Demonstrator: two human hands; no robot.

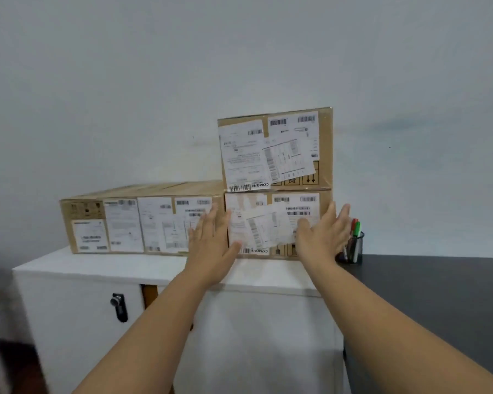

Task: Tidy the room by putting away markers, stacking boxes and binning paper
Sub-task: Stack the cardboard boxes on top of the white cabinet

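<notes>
Three cardboard boxes sat against the pale wall on a white cabinet's top surface (97, 265) — a long box (125, 220) lying on the left, and on the right a lower box (273, 223) with an upper box (276, 149) stacked squarely on it, all plastered with shipping labels and barcodes. The left hand (211, 243) reached forward with its grip wide, fingers spread, at the seam where the long box met the lower box. The right hand (322, 234) was likewise spread flat, holding nothing, at the lower box's right front edge; whether either palm actually touched cardboard could not be told. Just right of the stack, a black mesh pen holder (356, 248) stood at the edge of a dark surface (439, 294), holding red and green markers (355, 227).
</notes>
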